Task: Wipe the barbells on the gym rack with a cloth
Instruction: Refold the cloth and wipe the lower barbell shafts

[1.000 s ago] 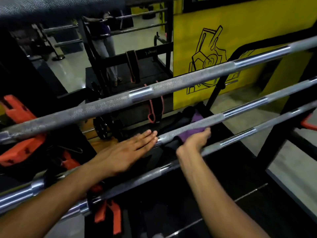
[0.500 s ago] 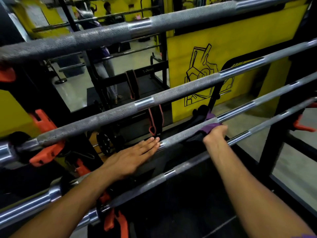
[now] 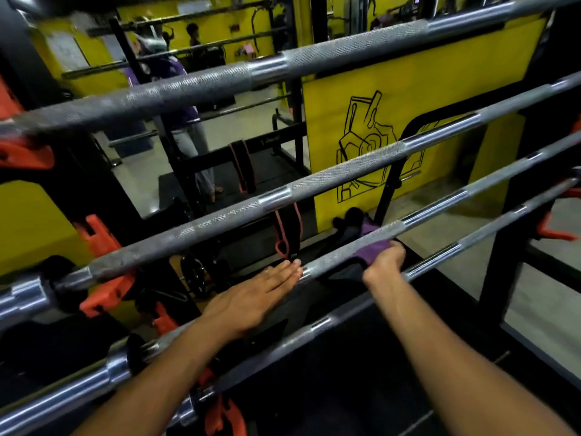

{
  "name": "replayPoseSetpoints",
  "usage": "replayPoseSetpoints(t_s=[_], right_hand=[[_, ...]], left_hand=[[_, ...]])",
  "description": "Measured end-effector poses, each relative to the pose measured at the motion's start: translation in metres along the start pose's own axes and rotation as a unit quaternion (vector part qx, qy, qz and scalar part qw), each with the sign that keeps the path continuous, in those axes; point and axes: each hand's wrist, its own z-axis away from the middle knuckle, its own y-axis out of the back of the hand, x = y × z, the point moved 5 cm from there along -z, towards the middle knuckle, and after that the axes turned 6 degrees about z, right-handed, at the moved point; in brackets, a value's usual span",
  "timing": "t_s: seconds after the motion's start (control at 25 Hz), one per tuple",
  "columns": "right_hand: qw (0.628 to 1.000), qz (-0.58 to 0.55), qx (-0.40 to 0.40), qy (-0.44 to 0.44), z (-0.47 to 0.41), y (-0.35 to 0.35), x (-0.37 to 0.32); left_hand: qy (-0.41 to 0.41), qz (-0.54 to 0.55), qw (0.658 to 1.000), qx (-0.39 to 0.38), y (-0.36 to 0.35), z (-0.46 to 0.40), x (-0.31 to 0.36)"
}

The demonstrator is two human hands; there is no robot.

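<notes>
A purple cloth (image 3: 372, 247) is gripped by the curled right hand (image 3: 383, 262) around the third barbell (image 3: 440, 214) down the rack, mid-scene. The left hand (image 3: 251, 303) is laid flat, fingers straight, on the same bar, nearer left, holding nothing.

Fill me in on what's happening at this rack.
A person is wiping barbells racked in tiers. Their right hand grips a purple cloth wrapped over the third barbell from the top. The left hand lies flat, fingertips touching the same bar further left.
</notes>
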Motion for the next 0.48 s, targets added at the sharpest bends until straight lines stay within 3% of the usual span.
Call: replayPoseSetpoints(t_s=[0.16,0.32,0.48], right_hand=[[0.998,-0.004,0.043,0.036,-0.025,0.009,-0.032],[0.998,-0.051,-0.038,0.019,0.015,-0.012,0.019],[0.997,0.001,-0.079,-0.016,0.035,-0.005,0.032]], left_hand=[[0.004,-0.007,1.0,-0.009,-0.001,-0.002,-0.007],[0.038,-0.001,0.998,-0.044,0.004,-0.003,0.0],[0.022,-0.082,0.996,0.007,0.035,0.017,0.026]])
